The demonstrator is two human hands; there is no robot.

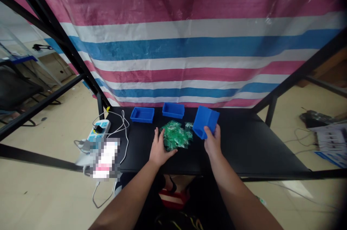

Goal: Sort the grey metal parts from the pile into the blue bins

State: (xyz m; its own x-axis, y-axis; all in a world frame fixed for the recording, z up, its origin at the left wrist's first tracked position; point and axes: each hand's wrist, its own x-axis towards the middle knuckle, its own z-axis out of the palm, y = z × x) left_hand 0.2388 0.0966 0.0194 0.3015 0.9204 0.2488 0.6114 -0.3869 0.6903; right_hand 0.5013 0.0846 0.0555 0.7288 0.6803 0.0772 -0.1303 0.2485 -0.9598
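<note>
A pile of small clear packets with green contents (175, 137) lies on the black table (252, 147). My left hand (159, 150) rests at the pile's left and near side, fingers spread, thumb along its near edge. In my right hand (213, 141) is a blue plastic bin (205, 121), gripped by its near end and tipped over, its outside facing me. The tilted bin is just right of the pile. What the packets contain is too small to make out.
Two blue bins (142, 115) (173, 111) stand along the back edge. A power strip (99, 130) with white cables and a pixelated phone-like object (105, 159) sit at the left edge. A striped sheet (179, 53) hangs behind; black frame posts (100, 105) flank the table.
</note>
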